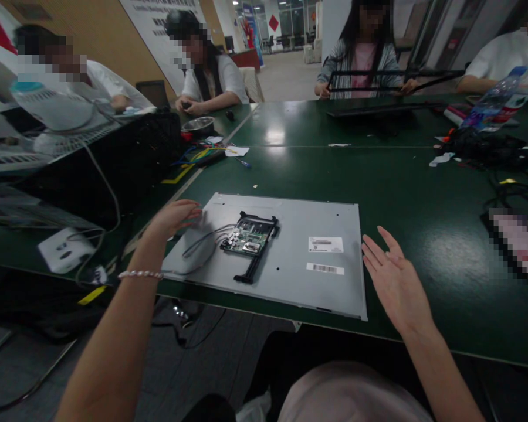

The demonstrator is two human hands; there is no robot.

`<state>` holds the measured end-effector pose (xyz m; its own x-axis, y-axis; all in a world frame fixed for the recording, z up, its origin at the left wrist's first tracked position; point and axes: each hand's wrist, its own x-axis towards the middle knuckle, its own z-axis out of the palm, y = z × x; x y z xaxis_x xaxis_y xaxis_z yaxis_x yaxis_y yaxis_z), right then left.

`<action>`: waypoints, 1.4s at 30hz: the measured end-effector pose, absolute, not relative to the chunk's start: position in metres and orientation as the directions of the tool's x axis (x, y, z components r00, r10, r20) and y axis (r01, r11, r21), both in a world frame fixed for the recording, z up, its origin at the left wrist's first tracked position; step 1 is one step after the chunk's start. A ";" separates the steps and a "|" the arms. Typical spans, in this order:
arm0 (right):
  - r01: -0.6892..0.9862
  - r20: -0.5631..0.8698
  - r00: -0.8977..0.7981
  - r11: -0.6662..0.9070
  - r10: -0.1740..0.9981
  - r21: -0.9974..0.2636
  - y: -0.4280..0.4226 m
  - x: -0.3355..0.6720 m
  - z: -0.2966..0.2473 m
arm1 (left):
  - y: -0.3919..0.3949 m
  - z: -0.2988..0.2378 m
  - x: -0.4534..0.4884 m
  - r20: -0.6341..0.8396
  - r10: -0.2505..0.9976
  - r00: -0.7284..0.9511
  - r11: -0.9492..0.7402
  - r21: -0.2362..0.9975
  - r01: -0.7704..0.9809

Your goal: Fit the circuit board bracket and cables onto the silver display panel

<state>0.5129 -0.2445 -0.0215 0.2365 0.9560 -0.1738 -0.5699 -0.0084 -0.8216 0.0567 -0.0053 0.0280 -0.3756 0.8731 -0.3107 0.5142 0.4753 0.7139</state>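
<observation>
A flat grey metal LCD panel (308, 217) lies back side up on the green table, close to its front edge. On the panel sits a green circuit board (250, 237) in a black plastic bracket (245, 274), with grey cables (198, 240) running off to the left. Two white labels, one a barcode label (325, 268), are stuck on its right half. My left hand (176, 217) is over the panel's far left corner, fingers stretched out and holding nothing. Just beyond the right edge, my right hand (391, 275) is spread with its palm showing, also without anything in it.
Left stands a dark box-like unit (127, 170) beside a white device (65, 251) with a cord. Tangled wires (202, 153) and a metal bowl (198, 126) lie behind it. Plastic bottles (497, 99) and black cables stand at the right. Several people sit around; one holds a black frame (365, 73).
</observation>
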 end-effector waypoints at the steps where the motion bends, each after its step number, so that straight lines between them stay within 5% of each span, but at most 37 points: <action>1: -0.565 -0.190 0.237 -0.024 0.953 -0.824 -0.245 0.514 -0.022 | -0.006 0.028 0.056 -0.306 0.879 -0.366 0.466 0.713 0.524; 11: -0.532 -0.237 0.214 -0.090 0.948 -0.842 -0.246 0.518 -0.027 | -0.006 0.017 0.044 -0.260 0.906 -0.335 0.416 0.698 0.583; 42: -0.503 -0.218 0.364 -0.006 0.905 -0.864 -0.261 0.545 -0.037 | -0.044 0.022 0.078 -0.309 0.927 -0.212 0.361 0.888 0.285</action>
<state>0.5454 -0.2612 -0.0372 0.3642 0.9053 -0.2185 -0.5029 -0.0063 -0.8643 0.0782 -0.0438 0.0224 -0.2121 0.9270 -0.3092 0.2852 0.3614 0.8877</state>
